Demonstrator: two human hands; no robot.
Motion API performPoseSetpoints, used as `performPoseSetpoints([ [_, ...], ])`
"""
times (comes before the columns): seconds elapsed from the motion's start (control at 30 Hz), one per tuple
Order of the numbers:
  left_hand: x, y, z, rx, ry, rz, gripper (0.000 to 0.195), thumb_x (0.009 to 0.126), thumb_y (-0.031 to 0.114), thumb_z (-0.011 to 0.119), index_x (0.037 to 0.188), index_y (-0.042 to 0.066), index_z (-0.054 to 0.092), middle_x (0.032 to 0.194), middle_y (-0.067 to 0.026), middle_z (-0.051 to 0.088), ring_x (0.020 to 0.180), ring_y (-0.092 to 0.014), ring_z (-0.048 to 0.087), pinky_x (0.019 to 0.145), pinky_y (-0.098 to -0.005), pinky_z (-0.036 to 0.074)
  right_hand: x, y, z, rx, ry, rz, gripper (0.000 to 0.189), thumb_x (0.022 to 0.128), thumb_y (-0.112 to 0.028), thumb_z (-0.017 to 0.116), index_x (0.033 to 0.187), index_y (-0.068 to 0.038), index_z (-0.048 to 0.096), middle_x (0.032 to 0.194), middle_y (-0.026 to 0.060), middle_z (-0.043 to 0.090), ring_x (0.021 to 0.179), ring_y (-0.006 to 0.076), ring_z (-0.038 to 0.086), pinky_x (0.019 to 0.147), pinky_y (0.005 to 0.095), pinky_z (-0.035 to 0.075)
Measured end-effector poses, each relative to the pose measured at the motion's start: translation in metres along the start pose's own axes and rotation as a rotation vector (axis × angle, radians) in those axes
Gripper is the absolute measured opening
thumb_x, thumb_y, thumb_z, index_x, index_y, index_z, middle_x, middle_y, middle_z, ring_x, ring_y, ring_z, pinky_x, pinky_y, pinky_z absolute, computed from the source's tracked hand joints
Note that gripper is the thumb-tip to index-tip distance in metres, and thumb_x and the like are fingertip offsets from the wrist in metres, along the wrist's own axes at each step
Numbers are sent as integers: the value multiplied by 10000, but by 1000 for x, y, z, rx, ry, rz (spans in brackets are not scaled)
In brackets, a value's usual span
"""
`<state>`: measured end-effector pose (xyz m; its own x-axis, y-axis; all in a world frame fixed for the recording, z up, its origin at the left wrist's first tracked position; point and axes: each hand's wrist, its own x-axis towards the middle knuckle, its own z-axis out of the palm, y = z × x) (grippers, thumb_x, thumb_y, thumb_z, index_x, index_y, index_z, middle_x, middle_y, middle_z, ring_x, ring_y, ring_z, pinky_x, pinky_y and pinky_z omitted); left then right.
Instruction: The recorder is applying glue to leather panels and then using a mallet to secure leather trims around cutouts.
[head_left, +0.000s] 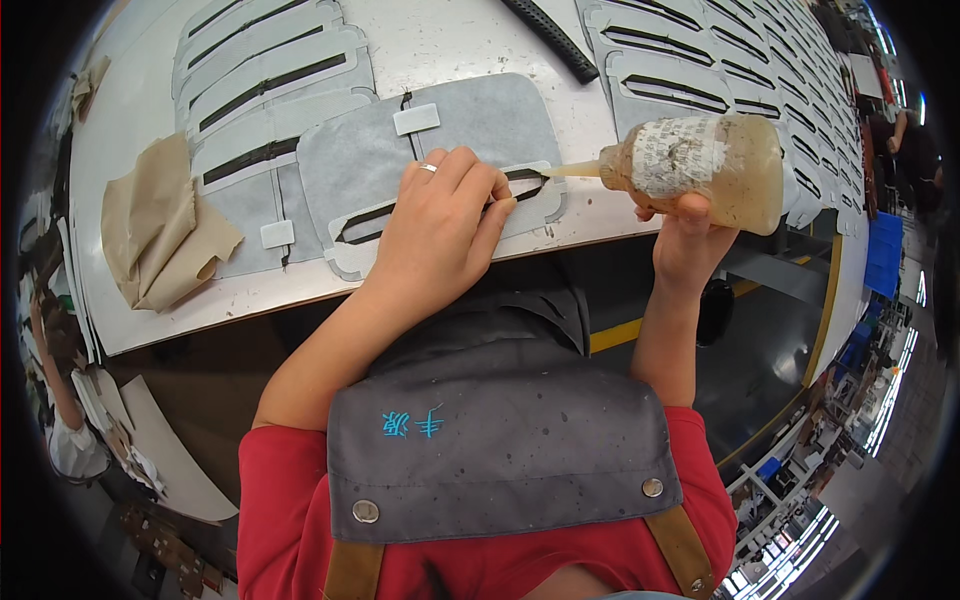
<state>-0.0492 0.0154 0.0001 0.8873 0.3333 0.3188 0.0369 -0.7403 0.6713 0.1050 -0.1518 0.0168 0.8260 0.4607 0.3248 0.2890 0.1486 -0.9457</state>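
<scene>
My right hand (694, 240) grips a cloudy plastic squeeze bottle (742, 172) with a stained label, tilted on its side. Its long pointed nozzle touches or nearly touches the right end of a black-edged slot (529, 174) in a grey fabric panel (480, 112). My left hand (450, 210) lies over the middle of that slot, thumb and forefinger pinched at its black edge; whether something thin is between them cannot be told. A small white tab (416, 119) sits on the panel above the left hand, over a black cord.
Overlapping panels with black slots (262, 90) lie at the left, beside a crumpled tan cloth (150, 225). Many similar panels (667, 64) cover the table's right side. A black perforated strip (551, 37) lies at the back. The table's front edge (292, 296) runs just before me. Another person's arm (56, 367) shows far left.
</scene>
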Motion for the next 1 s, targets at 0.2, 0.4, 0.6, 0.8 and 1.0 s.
performPoseSetpoints([
  [0.2, 0, 0, 1, 25, -5, 1, 69, 837, 62, 641, 851, 51, 574, 806, -69, 513, 797, -249, 512, 744, -361, 374, 4, 1, -2, -49, 0, -22, 726, 795, -497, 753, 1215, 22, 469, 959, 106, 640, 685, 178, 639, 447, 270, 481],
  [0.4, 13, 0, -26, 53, 43, -20, 194, 851, 59, 618, 1040, 30, 585, 905, -124, 560, 904, -313, 536, 831, -381, 411, 23, -10, -50, 497, 167, 210, 696, 856, -534, 654, 1239, 16, 464, 1063, 176, 616, 514, 108, 510, 385, 229, 397],
  [0.6, 59, -55, -64, 217, -264, -203, 359, 838, 150, 659, 1153, 3, 573, 958, -160, 599, 860, -272, 562, 771, -364, 457, 20, -7, -65, 926, 167, 370, 696, 873, -535, 628, 1228, 37, 454, 1111, 221, 569, 425, 73, 371, 367, 181, 324],
  [0.8, 67, -27, -102, 62, -352, -357, 336, 885, 201, 638, 1134, -18, 587, 877, -104, 638, 782, -193, 568, 740, -319, 460, 12, -2, -57, 873, 118, 393, 774, 871, -609, 583, 1233, 63, 451, 1123, 218, 587, 436, 72, 401, 370, 190, 330],
  [1.0, -15, -11, -104, -609, 49, -671, 310, 963, 237, 577, 1015, -67, 612, 865, -94, 665, 681, -122, 594, 633, -265, 470, 13, 5, -46, 823, 168, 455, 753, 876, -645, 544, 1307, -32, 464, 1145, 233, 615, 512, 129, 516, 407, 206, 384],
])
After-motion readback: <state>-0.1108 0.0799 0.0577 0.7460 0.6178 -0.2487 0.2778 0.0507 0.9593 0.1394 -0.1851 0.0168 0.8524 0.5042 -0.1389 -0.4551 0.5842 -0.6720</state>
